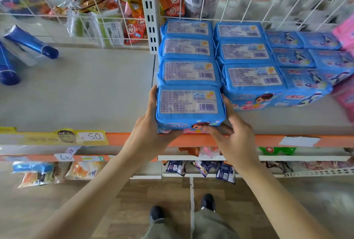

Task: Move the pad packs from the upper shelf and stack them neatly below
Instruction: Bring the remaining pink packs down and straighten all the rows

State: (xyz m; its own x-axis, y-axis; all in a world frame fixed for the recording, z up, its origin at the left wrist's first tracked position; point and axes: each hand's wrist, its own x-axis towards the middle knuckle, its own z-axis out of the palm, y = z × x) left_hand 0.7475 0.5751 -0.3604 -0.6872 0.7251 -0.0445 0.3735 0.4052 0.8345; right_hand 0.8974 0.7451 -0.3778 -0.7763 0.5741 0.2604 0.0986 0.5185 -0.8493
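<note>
A blue pad pack (pixel 188 107) with a white label and barcode on top sits at the front edge of the grey shelf (pixel 86 93). My left hand (pixel 151 129) grips its left side and front, and my right hand (pixel 232 131) grips its right side and front corner. Behind it runs a row of three more blue pad packs (pixel 188 71). To the right lies a second row of blue pad packs (pixel 251 77), then further blue packs (pixel 306 80) with a cartoon figure on top.
Pink packs (pixel 344 34) lie at the far right. Blue tubes (pixel 28 41) rest at the shelf's left. A white wire grid (pixel 249 9) backs the shelf. An orange price rail (pixel 249 140) edges the front. Snack packets (pixel 201 169) fill lower shelves. My shoes (pixel 207 201) stand on the wooden floor.
</note>
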